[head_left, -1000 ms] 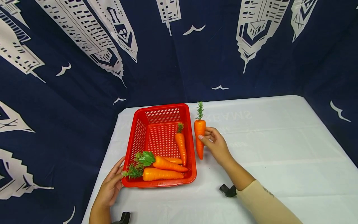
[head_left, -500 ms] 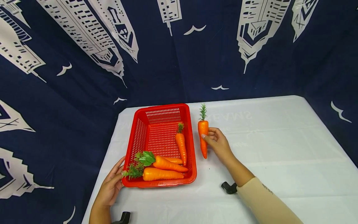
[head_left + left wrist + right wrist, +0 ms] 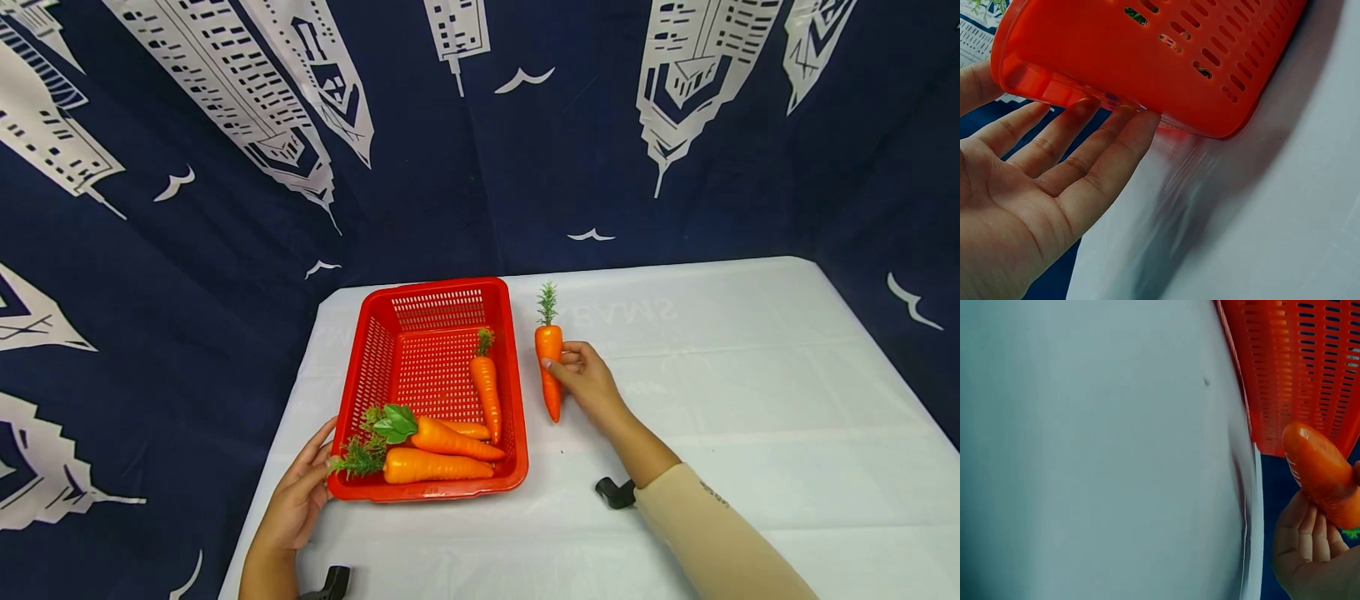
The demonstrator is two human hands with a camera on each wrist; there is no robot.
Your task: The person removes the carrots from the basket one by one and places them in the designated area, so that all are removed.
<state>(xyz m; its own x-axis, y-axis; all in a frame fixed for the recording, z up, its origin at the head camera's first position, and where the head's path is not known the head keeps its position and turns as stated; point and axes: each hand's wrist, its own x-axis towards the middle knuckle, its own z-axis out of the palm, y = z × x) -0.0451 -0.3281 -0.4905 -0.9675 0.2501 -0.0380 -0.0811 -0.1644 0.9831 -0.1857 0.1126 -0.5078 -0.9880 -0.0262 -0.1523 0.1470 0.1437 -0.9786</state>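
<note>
In the head view, my right hand [image 3: 588,383] pinches an orange carrot [image 3: 550,342] between thumb and fingers. The carrot's feathery green top points away and its tip points toward me, just right of a red plastic basket [image 3: 517,392]. From the right wrist view, the held carrot [image 3: 1322,478] shows tip first, with the fingers along its underside. My left hand [image 3: 296,500] is at the basket's near left corner. Its fairly straight fingers [image 3: 1097,181] touch the outside under the rim, as the left wrist view shows.
Several carrots lie in the basket: one upright along its right wall [image 3: 487,392], others crosswise at the near end, such as the front carrot [image 3: 435,466]. A white cloth covers the table [image 3: 712,400]. A dark blue curtain [image 3: 510,167] with printed buildings hangs behind.
My right hand has moved the carrot slightly right and toward me, away from the basket's right rim. The left hand and the basket stay in place.
</note>
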